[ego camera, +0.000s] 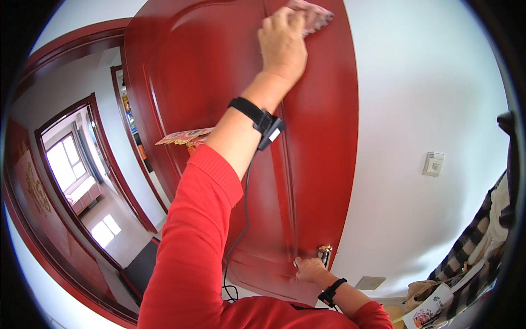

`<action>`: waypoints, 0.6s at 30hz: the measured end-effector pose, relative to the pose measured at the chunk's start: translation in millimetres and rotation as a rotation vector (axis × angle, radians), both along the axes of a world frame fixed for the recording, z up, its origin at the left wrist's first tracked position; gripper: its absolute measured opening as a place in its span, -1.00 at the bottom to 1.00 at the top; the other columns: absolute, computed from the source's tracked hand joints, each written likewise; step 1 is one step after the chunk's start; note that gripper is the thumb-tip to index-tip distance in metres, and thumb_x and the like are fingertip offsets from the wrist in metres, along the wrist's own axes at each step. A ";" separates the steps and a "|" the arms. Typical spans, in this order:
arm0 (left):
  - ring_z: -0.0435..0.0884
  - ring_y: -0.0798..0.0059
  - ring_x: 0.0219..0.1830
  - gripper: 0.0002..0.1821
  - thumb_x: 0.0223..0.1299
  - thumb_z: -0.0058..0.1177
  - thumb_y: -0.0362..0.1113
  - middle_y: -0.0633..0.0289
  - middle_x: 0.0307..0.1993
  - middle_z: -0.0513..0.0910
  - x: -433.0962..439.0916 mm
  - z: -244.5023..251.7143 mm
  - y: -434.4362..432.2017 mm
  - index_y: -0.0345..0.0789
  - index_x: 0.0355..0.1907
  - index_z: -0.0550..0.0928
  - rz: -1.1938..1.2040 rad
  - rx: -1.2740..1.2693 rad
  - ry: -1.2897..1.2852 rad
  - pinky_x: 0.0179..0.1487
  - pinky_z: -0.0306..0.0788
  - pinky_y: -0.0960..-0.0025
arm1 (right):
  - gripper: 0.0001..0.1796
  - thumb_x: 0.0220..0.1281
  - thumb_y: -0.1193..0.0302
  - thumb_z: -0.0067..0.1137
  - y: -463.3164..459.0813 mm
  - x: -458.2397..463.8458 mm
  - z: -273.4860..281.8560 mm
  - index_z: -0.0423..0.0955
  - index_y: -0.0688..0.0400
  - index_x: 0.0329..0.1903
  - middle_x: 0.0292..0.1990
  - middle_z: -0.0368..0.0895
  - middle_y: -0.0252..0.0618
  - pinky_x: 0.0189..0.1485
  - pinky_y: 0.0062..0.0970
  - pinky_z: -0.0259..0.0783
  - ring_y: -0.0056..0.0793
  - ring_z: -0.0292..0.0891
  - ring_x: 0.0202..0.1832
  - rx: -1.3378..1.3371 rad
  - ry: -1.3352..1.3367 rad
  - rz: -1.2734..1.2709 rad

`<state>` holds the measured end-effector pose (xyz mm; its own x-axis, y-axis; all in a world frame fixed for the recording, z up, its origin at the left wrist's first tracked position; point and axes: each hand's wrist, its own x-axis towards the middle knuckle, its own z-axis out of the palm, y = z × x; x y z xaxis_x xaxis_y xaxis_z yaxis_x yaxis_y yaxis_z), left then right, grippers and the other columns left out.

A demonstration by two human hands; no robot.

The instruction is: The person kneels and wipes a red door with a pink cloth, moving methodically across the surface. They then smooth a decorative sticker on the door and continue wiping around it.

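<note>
My left hand [284, 49] is raised high on the dark red door [230, 70]. It is shut on a folded pink cloth [314, 18] with a scalloped grey edge, which lies against the upper part of the door near its free edge. Low down, my right hand [309, 269] grips the door's lever handle. Most of the lever is covered by the fingers, while the shiny metal handle plate [324, 255] shows beside them. Behind my left forearm, a paper decoration [185, 135] on the door is partly hidden.
A white wall with a light switch [434, 164] and a lower cover plate [370, 283] adjoins the door. Checked fabric [456, 251] and a printed bag [429, 308] are at right. A dark cable [245, 205] hangs from my left wrist strap [257, 117]. A doorway frame [74, 37] opens at left.
</note>
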<state>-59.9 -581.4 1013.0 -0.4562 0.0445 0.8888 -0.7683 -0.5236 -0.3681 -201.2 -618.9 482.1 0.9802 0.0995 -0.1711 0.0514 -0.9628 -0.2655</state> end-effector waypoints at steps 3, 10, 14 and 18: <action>0.50 -0.05 0.14 -0.68 0.35 -0.03 -0.43 0.04 0.18 0.52 14.1 37.1 7.5 -0.33 0.12 0.59 0.147 -0.056 0.070 0.14 0.45 -0.04 | -0.52 0.25 0.22 0.12 0.8 -2.6 3.2 0.42 0.24 0.13 -0.01 0.71 0.13 0.16 -0.03 0.54 0.06 0.67 0.08 -0.006 -0.009 0.013; 0.46 -0.10 0.27 -0.52 0.32 0.04 -0.36 0.06 0.31 0.46 34.0 110.0 22.6 -0.20 0.31 0.49 0.148 -0.292 0.368 0.27 0.43 -0.09 | -0.51 0.24 0.22 0.12 3.0 -8.3 -0.9 0.45 0.28 0.11 -0.06 0.74 0.11 0.13 -0.05 0.56 0.02 0.70 0.03 0.041 -0.054 0.044; 0.36 -0.06 0.39 -0.43 0.41 -0.06 -0.27 0.07 0.42 0.39 29.6 116.6 0.7 -0.14 0.47 0.38 0.185 -0.227 0.183 0.40 0.35 -0.01 | -0.49 0.24 0.19 0.13 6.6 -13.1 -4.6 0.44 0.25 0.14 -0.07 0.74 0.11 0.13 -0.06 0.56 0.03 0.70 0.03 0.034 -0.083 0.043; 0.35 0.03 0.41 -0.44 0.41 -0.09 -0.25 0.02 0.43 0.38 10.3 96.3 -10.0 -0.24 0.46 0.41 0.166 0.010 -0.035 0.43 0.32 0.07 | -0.49 0.24 0.22 0.13 5.7 -10.7 -4.1 0.45 0.29 0.14 -0.05 0.74 0.10 0.12 -0.09 0.57 -0.02 0.70 0.05 0.030 -0.073 0.040</action>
